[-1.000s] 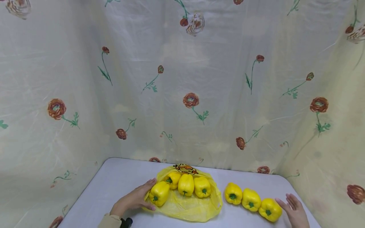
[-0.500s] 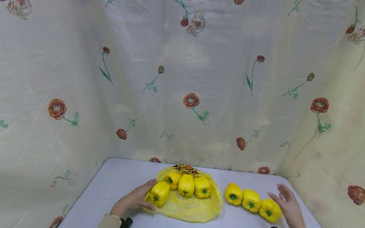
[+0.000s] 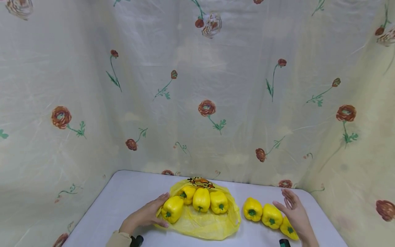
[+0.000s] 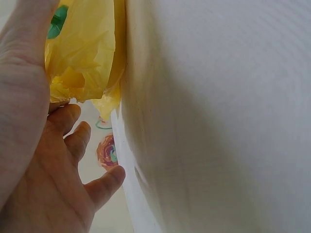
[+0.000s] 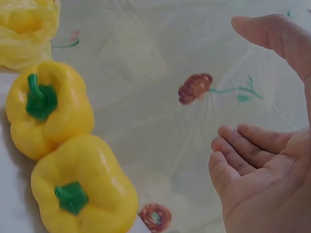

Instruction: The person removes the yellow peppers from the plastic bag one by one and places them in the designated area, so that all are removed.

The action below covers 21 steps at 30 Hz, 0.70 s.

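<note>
Several yellow bell peppers lie in the mouth of a thin yellow plastic bag in the head view. My left hand holds the bag's left edge, thumb near and fingers far, beside the leftmost bell pepper. The left wrist view has the crinkled bag against the hand, with the outer fingers spread. A row of three more bell peppers stands right of the bag: one nearest it, a middle one and an end one. My right hand hovers open above the end pepper, partly hiding it, holding nothing.
A white table carries everything. Flower-printed curtains hang behind it and at both sides. In the right wrist view, two peppers and the bag's edge stand at the left.
My right hand has moved left and away from me, from beside the end pepper to over it. The left hand, bag and peppers have stayed in place.
</note>
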Each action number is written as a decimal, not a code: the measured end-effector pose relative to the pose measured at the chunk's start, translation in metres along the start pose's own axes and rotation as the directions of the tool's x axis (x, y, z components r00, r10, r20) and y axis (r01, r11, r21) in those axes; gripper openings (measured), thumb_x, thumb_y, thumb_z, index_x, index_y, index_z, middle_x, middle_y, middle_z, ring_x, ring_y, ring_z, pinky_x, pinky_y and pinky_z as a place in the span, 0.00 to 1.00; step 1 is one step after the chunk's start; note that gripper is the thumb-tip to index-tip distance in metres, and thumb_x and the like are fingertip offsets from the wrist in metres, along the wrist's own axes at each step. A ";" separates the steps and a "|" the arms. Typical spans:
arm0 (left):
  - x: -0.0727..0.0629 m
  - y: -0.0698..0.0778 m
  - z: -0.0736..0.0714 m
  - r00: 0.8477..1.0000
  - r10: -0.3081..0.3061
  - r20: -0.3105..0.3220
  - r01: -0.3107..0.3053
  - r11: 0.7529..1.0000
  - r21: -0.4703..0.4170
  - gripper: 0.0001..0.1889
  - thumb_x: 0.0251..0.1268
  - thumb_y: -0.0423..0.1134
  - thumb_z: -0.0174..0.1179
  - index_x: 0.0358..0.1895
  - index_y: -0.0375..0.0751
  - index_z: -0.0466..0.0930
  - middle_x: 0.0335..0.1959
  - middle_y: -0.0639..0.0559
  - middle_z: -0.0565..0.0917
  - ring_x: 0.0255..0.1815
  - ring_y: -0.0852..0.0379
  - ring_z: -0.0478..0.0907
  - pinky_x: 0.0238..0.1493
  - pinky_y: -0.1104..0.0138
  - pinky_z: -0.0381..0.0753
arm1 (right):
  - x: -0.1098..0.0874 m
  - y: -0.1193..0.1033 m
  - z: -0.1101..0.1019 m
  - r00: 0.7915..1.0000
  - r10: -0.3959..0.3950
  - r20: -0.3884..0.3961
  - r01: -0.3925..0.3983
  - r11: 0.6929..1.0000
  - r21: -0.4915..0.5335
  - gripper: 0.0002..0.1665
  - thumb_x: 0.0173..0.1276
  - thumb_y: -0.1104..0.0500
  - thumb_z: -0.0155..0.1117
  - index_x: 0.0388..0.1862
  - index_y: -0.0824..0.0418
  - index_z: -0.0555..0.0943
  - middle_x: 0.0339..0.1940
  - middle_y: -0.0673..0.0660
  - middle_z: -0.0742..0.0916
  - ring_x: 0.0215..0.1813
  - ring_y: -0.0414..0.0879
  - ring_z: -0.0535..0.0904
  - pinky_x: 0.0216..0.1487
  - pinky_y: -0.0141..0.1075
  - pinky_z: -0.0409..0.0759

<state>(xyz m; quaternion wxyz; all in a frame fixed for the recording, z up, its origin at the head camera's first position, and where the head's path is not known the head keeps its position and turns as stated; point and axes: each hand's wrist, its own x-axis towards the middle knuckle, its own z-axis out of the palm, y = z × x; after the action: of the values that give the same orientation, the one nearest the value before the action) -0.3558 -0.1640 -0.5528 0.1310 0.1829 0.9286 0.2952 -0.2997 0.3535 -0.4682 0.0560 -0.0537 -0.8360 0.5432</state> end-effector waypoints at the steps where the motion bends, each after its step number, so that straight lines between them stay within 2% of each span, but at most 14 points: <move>1: 0.000 0.000 0.000 1.000 0.001 0.000 -0.001 1.000 0.000 0.63 0.37 0.67 0.71 0.78 0.47 0.47 0.79 0.47 0.51 0.78 0.41 0.50 0.74 0.40 0.52 | 0.000 -0.003 0.003 1.000 -0.002 0.003 0.002 1.000 -0.007 0.59 0.66 0.46 0.65 0.79 0.62 0.38 0.80 0.66 0.50 0.79 0.61 0.47 0.77 0.51 0.50; 7: -0.003 -0.001 -0.001 1.000 0.025 0.005 -0.024 0.999 -0.023 0.62 0.39 0.66 0.70 0.78 0.48 0.46 0.79 0.48 0.50 0.79 0.42 0.49 0.74 0.40 0.52 | -0.001 -0.020 0.022 0.999 -0.023 0.022 0.023 1.000 -0.001 0.60 0.62 0.47 0.70 0.79 0.63 0.41 0.79 0.66 0.54 0.79 0.60 0.48 0.78 0.51 0.51; 12: -0.004 -0.002 -0.001 0.999 0.040 0.006 -0.040 0.999 -0.019 0.61 0.41 0.66 0.69 0.78 0.48 0.46 0.79 0.48 0.50 0.79 0.42 0.48 0.74 0.40 0.52 | 0.000 -0.025 0.038 0.994 -0.095 0.044 0.096 0.995 -0.007 0.57 0.62 0.48 0.70 0.77 0.65 0.47 0.77 0.67 0.58 0.78 0.61 0.52 0.77 0.51 0.53; 15: -0.004 -0.002 -0.001 0.999 0.038 0.005 -0.038 0.999 -0.024 0.61 0.41 0.66 0.69 0.78 0.48 0.46 0.79 0.48 0.50 0.79 0.42 0.48 0.74 0.40 0.52 | 0.000 -0.027 0.048 0.989 -0.136 0.055 0.137 0.990 -0.033 0.56 0.61 0.47 0.71 0.76 0.66 0.50 0.75 0.68 0.61 0.76 0.62 0.54 0.75 0.51 0.56; 21: -0.003 -0.001 0.000 1.000 0.026 0.004 -0.026 0.999 -0.027 0.62 0.39 0.66 0.70 0.78 0.48 0.46 0.79 0.47 0.50 0.79 0.42 0.49 0.74 0.40 0.52 | -0.001 -0.034 0.065 0.982 -0.157 0.106 0.160 0.987 -0.029 0.53 0.60 0.48 0.71 0.75 0.65 0.52 0.74 0.66 0.63 0.76 0.61 0.55 0.75 0.50 0.56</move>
<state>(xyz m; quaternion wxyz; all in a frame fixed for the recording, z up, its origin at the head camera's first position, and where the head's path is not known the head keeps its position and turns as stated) -0.3531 -0.1665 -0.5528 0.1316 0.1936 0.9218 0.3089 -0.3096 0.2805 -0.4633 0.0549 0.0401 -0.8494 0.5234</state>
